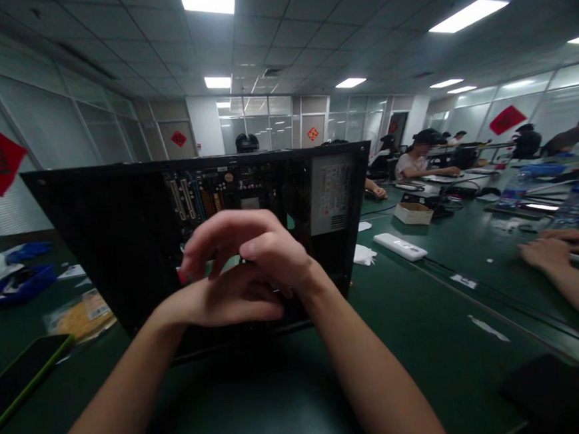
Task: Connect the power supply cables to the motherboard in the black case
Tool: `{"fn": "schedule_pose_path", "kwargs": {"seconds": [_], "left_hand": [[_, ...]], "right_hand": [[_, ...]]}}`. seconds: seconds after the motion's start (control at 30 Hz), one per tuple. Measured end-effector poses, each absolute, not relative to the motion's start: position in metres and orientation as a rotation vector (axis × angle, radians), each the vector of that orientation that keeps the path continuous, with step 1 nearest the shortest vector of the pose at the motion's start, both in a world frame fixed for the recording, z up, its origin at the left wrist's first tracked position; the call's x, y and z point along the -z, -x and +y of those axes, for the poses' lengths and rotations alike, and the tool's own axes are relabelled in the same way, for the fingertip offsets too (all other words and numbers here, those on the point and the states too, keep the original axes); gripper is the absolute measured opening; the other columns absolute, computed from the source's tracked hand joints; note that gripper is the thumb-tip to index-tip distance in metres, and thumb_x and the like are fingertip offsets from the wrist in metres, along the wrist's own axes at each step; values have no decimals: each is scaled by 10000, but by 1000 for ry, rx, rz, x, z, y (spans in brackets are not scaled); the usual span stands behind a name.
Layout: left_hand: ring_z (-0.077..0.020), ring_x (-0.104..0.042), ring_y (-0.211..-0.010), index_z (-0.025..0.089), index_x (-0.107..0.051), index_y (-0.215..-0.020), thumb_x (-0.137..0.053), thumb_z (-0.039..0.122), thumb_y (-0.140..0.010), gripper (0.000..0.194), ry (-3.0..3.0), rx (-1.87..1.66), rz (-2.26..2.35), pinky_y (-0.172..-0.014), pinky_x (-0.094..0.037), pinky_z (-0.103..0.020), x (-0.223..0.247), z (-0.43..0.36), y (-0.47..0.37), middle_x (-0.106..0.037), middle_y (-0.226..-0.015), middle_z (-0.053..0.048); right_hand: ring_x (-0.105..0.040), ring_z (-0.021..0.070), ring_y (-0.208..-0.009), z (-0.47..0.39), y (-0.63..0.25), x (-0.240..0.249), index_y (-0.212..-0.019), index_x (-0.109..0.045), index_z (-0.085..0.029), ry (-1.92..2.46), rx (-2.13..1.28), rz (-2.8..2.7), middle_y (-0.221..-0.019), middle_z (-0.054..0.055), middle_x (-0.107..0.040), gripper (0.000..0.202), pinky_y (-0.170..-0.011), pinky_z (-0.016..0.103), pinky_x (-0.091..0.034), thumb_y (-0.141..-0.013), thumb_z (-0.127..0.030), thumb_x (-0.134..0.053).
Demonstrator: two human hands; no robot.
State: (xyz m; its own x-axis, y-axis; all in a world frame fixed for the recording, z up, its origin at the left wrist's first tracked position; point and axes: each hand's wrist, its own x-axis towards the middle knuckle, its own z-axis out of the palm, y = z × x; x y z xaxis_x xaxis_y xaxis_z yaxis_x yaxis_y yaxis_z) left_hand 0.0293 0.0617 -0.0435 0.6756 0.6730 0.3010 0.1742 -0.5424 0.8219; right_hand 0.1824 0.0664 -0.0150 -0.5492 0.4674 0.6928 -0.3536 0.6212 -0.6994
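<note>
A black computer case (116,244) stands on its edge before me, its open side facing me. Inside it show a motherboard (202,190) with expansion slots and a labelled silver power supply (330,190). My forearms cross in front of the opening. Loosely curled, my left hand (230,298) points right, thumb apart from its bent fingers; some fingertips are hidden behind my right wrist. Above it my right hand (256,243) arches leftward over it, thumb apart from the bent fingers, which reach toward the motherboard. I see nothing held in either hand.
A green-edged phone (26,378), a plastic bag (81,317) and a blue tray (17,285) lie left on the green table (409,341). To the right are a white power strip (401,246), a small box (413,212), cables, bottles and a co-worker's hands (555,249).
</note>
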Motion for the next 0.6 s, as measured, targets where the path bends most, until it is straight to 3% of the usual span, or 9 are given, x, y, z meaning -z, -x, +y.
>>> {"fn": "schedule_pose_path", "kwargs": {"seconds": [0.07,0.1,0.2,0.27,0.37,0.47,0.6], "left_hand": [[-254,-738,-849,253,-776,-986,-779,295,-731,258,-2177,-457,701,-759,-607,-347,24,61,-17,-777,-922,-43],[-252,-730,-906,268,-766,-1066,-743,283,-762,306,-2234,-402,763,-808,-596,-351,17,60,-12,-776,-986,-38],[-249,-716,-887,272,-777,-1041,-644,188,-747,333,-2312,-621,895,-774,-577,-341,5,61,1,-772,-974,-28],[-222,-692,-714,235,-790,-858,-562,115,-680,313,-2283,-873,882,-629,-540,-307,5,62,6,-751,-780,-28],[-123,-506,-431,171,-641,-519,-483,45,-568,207,-2137,-1351,622,-440,-366,-238,11,64,5,-551,-447,0],[-54,-345,-338,146,-476,-415,-490,7,-546,192,-1937,-1664,216,-395,-253,-207,14,68,0,-399,-365,29],[-39,-308,-306,144,-466,-406,-512,-4,-557,216,-1839,-1574,142,-378,-235,-189,10,70,0,-366,-339,45]], "right_hand": [[-643,179,-922,78,-191,16,-935,-662,-201,158,-794,-1814,-977,41,-698,319,-776,295,-517,-706,-178,-441],[-630,164,-868,86,-196,18,-851,-656,-199,262,-655,-1793,-896,27,-687,295,-755,279,-498,-693,-151,-411],[-515,122,-611,113,-209,27,-556,-522,-199,618,-365,-1952,-566,-18,-518,196,-628,243,-407,-640,-105,-372],[-490,111,-583,125,-215,33,-520,-505,-186,771,-284,-2129,-532,-23,-492,204,-607,237,-361,-631,-70,-378],[-566,121,-665,132,-215,42,-625,-635,-156,968,-272,-2341,-633,3,-622,254,-631,228,-370,-660,-26,-419],[-664,164,-836,131,-206,52,-919,-758,-153,1272,-406,-2522,-925,61,-759,322,-677,225,-433,-748,-43,-508],[-704,255,-982,134,-196,68,-1145,-747,-157,1702,-573,-2681,-1170,134,-740,339,-718,292,-510,-889,-343,-626]]}}
